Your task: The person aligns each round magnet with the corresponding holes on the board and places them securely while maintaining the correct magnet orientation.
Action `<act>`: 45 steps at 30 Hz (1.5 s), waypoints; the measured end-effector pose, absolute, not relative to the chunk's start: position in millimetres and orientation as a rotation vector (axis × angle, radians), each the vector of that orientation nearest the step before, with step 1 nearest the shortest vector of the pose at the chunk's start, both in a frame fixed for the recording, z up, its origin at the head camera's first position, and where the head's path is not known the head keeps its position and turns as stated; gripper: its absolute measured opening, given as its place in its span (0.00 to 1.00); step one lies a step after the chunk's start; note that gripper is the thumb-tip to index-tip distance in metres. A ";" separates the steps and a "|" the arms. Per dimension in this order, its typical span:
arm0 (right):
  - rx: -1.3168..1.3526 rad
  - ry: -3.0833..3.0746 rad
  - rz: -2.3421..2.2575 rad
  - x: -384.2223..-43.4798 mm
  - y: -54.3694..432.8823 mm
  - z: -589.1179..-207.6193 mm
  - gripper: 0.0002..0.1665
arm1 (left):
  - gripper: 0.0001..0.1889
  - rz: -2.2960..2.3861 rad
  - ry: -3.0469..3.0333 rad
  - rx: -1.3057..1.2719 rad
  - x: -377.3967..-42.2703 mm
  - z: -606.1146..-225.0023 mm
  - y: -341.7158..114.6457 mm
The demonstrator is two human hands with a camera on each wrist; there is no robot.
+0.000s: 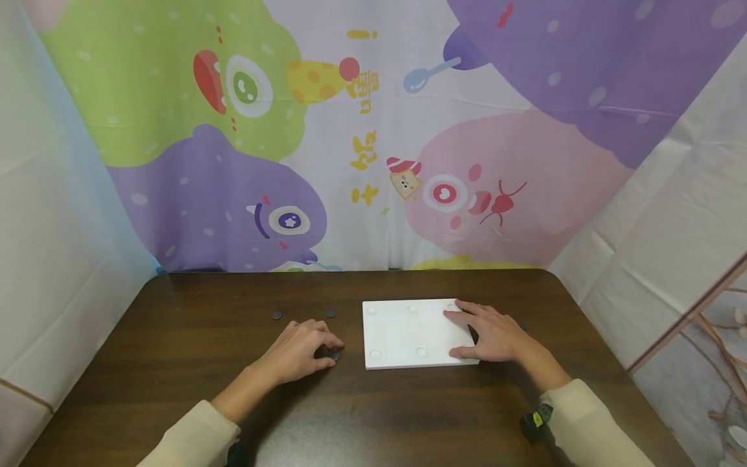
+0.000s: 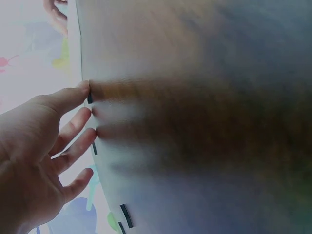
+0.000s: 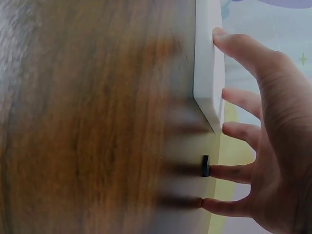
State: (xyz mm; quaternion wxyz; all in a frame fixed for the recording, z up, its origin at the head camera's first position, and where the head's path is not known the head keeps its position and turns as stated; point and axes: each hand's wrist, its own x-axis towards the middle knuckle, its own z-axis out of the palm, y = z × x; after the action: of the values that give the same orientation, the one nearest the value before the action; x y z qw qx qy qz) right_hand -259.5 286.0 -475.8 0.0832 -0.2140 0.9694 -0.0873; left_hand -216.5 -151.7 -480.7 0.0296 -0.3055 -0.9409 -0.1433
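A small dark disc point(image 1: 335, 356) lies on the table by my left hand point(image 1: 302, 350), between the thumb and forefinger. In the left wrist view the thumb tip touches this disc point(image 2: 89, 98), and the other fingers are spread with their tips near the tabletop. My right hand point(image 1: 493, 334) rests spread over the right end of a white board point(image 1: 397, 334) with shallow round recesses. Its thumb is on the board's near right part. In the right wrist view, another dark disc point(image 3: 205, 166) stands beside the board, at a fingertip of the right hand.
Two more dark discs, one farther left point(image 1: 277, 315) and one beyond the left hand point(image 1: 331, 313), lie on the brown wooden table point(image 1: 327, 421). A dark object point(image 1: 522, 325) shows behind the right wrist. A cartoon-printed curtain point(image 1: 362, 240) hangs along the table's back edge.
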 end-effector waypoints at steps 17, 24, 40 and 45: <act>-0.643 2.875 -0.267 -259.7 283.6 -470.9 0.58 | 0.17 -0.422 -2.867 -1.003 -218.1 -478.9 -151.0; -0.649 2.872 -0.267 -259.3 283.5 -471.2 0.57 | 0.14 -0.460 -2.840 -1.052 -225.0 -491.7 -156.5; -0.668 2.868 -0.277 -260.0 284.2 -470.5 0.57 | 0.09 -0.528 -2.811 -1.052 -257.8 -548.0 -168.8; -0.670 2.870 -0.279 -259.2 284.2 -470.3 0.57 | 0.08 -0.539 -2.787 -1.058 -251.3 -537.4 -165.5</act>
State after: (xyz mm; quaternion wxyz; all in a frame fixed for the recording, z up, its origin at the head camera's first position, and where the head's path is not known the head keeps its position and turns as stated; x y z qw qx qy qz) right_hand -259.2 284.2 -470.3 0.0906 -0.2253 0.9655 -0.0940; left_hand -251.3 -165.5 -537.4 0.0562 -0.3488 -0.9185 -0.1777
